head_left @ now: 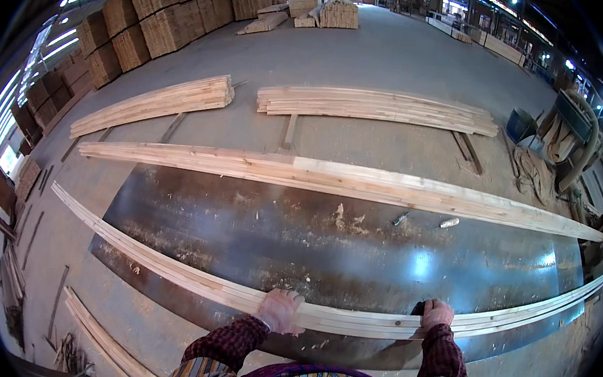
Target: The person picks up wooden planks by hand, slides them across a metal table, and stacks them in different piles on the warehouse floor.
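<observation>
Several long, pale wooden boards (pixel 358 322) lie side by side across the near part of a dark, shiny metal tabletop (pixel 352 260), reaching past its left end. My left hand (pixel 280 311), which looks gloved, is closed over them left of the middle. Farther right, my right hand (pixel 437 314) grips the same boards, fingers over the far edge. A dark patch shows beside the right hand; I cannot make out what it is. Along the table's far edge runs another row of long boards (pixel 359 179).
Two small objects, a dark one (pixel 400 219) and a pale one (pixel 449 222), rest on the tabletop amid wood scraps. Beyond it, stacked boards lie on supports at left (pixel 159 105) and right (pixel 378 108). A blue bin (pixel 521 126) stands at right; tall timber stacks (pixel 179 30) line the far left.
</observation>
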